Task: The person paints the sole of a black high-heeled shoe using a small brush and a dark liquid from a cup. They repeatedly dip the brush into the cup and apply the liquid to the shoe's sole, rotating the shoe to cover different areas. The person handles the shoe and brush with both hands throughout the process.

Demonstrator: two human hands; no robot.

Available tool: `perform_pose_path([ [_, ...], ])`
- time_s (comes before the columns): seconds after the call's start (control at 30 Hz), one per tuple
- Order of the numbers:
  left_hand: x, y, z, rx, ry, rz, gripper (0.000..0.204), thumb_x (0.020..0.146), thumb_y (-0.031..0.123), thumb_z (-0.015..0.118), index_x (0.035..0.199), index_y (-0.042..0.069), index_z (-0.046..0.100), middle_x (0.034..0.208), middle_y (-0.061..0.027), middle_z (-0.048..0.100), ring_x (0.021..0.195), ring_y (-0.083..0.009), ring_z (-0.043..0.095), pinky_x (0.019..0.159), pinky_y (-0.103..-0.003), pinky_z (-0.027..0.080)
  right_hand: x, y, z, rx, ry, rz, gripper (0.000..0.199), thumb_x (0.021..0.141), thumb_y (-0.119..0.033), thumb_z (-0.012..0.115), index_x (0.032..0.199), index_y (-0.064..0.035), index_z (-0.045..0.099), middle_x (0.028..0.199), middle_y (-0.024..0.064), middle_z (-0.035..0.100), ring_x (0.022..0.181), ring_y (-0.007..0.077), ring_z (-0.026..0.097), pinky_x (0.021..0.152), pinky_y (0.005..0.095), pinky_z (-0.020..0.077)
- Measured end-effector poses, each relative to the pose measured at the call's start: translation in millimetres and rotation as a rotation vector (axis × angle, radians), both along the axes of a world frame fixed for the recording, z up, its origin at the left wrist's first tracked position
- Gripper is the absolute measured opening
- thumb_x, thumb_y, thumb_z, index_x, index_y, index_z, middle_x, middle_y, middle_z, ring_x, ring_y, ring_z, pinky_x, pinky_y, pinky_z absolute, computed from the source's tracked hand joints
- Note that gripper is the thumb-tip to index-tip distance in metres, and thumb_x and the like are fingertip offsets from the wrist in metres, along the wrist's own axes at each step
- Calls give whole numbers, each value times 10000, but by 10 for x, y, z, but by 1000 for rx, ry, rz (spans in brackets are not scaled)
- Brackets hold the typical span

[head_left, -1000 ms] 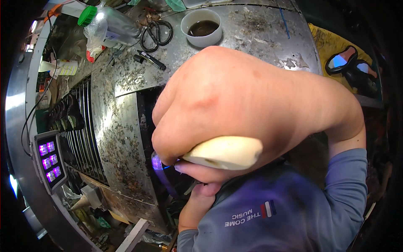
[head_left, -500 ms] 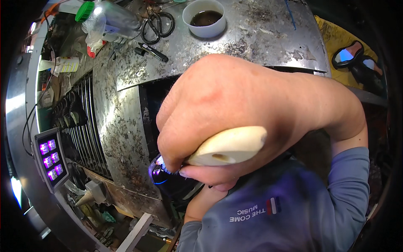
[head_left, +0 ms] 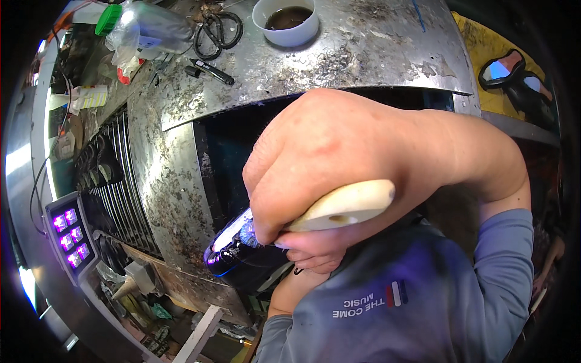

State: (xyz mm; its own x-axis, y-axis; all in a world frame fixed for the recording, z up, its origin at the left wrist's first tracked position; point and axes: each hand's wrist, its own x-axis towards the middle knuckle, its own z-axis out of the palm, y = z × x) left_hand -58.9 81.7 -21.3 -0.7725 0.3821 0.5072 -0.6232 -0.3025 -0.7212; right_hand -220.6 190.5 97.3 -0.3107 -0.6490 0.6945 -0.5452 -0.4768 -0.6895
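Note:
My right hand (head_left: 321, 157) is closed round the pale wooden handle of a brush (head_left: 351, 204), which has a hole in it. Its bristles (head_left: 249, 233), bluish in the light, press against what looks like a black shoe (head_left: 242, 264). A bright white, glossy patch lies on the shoe's upper side, and a blue glint runs along its edge. My left hand (head_left: 315, 260) is behind and below the right one, at the shoe's near end. Most of it is hidden, so its grip does not show; a dark band circles the wrist.
A worn metal bench (head_left: 357, 66) bears a white bowl of dark liquid (head_left: 290, 27), black-handled scissors (head_left: 216, 35), a black marker (head_left: 212, 71) and a clear jar with a green lid (head_left: 154, 27). A purple lamp (head_left: 70, 238) glows at left. Black footwear (head_left: 514, 85) lies on yellow material.
My right hand and the brush have shifted slightly right, showing more of the shoe and its bright patch. The bench and the things on it sit a little farther left and higher in view.

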Motion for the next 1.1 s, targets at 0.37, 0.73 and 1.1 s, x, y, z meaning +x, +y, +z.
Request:
perform_pose_path([
  [0.37, 169, -146, 108, -214, -149, 38, 367, 1052, 119, 487, 1354, -87, 498, 867, -131, 754, 738, -253, 761, 634, -330, 636, -68, 152, -6, 165, -118, -3, 117, 733, -144, 720, 815, -62, 734, 747, 112, 704, 708, 317, 676, 647, 412, 533],
  [0.73, 235, -230, 108, -295, -167, 26, 597, 965, -7, 602, 1509, -70, 363, 956, -151, 754, 732, -247, 764, 620, -309, 641, -230, 334, -98, 241, -192, -18, 149, 727, -119, 729, 834, -15, 743, 762, 112, 722, 712, 239, 695, 671, 360, 545],
  [1.1, 340, -1518, 896, -2486, -259, 159, 691, 978, 386, 635, 1518, 15, 413, 1230, -137, 692, 1057, -279, 707, 913, -373, 576, -365, 649, -80, 296, -180, -298, 228, 839, -178, 824, 996, -21, 771, 923, 96, 764, 863, 178, 731, 782, 306, 569],
])
